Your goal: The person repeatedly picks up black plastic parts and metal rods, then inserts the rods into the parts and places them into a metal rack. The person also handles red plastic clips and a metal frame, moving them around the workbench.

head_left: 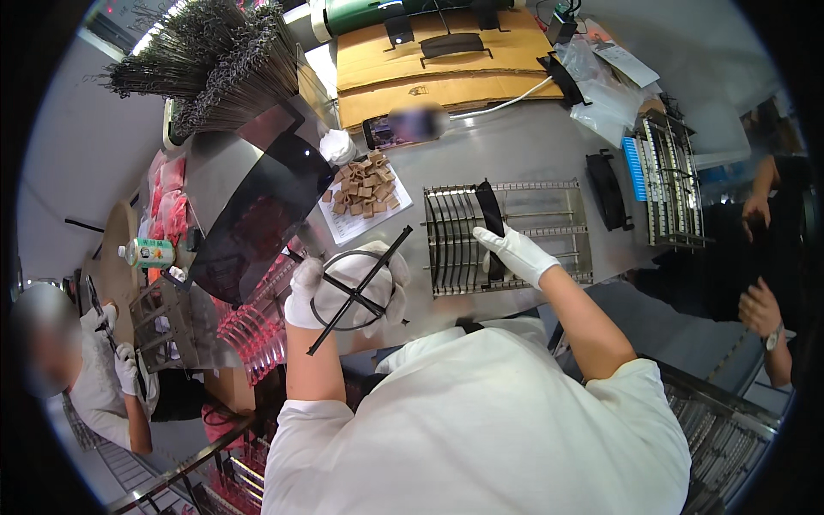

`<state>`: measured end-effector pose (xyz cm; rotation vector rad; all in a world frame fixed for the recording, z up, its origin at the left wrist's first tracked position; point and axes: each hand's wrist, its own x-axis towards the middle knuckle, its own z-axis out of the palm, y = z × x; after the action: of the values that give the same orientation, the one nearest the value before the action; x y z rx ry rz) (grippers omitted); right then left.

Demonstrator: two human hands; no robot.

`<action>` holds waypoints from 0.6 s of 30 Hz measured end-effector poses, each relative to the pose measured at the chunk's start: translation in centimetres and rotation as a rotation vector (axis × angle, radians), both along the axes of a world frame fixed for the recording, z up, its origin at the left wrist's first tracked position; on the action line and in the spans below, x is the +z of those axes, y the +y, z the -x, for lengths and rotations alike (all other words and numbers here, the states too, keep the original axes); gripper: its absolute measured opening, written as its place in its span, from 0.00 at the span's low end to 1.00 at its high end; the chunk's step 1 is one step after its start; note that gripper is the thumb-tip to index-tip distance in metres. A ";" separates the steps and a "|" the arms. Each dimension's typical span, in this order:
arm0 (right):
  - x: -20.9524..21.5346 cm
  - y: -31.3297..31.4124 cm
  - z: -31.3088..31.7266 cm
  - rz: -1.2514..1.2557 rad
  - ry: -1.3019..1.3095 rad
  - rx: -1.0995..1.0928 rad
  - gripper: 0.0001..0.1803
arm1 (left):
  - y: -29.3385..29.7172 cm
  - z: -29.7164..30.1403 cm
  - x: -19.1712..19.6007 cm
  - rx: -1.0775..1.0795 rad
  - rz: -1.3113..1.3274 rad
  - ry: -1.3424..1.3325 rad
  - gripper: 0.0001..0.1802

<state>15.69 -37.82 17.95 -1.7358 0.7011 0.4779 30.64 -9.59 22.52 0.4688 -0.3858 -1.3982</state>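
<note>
My right hand (518, 256), in a white glove, grips a dark curved strip (490, 215) between thumb and fingers. The strip stands in a metal slotted rack (562, 230), to the right of several similar dark curved strips (446, 236). At the left, my gloved left hand (304, 290) is closed beside a black cross-shaped frame (354, 294) with a ring around it. Part of its fingers is hidden, and what they hold is unclear. A large, dark tinted curved sheet (257, 215) rises just beyond this hand.
Small tan blocks (367, 184) lie on a white paper sheet on the metal table (463, 154). Behind them is a phone (378, 133). A bundle of wire hooks (227, 64) stands far left; another rack (669, 180) stands right. Co-workers (112, 378) flank both sides.
</note>
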 end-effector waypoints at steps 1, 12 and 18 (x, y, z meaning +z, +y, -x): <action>-0.2 -0.4 0.0 0.040 0.009 0.046 0.47 | -0.2 0.2 0.0 0.010 -0.009 0.003 0.55; 7.1 -0.3 -1.4 1.255 -0.936 0.237 0.59 | -4.6 2.4 1.4 0.097 -0.568 0.284 0.49; 12.7 2.5 -1.7 0.266 -0.744 0.582 0.46 | -6.5 2.4 7.0 -0.505 -0.713 -0.823 0.21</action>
<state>17.36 -35.37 30.69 -2.1709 -0.2966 0.0893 28.24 -16.10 29.52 1.6439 -0.6942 -1.7747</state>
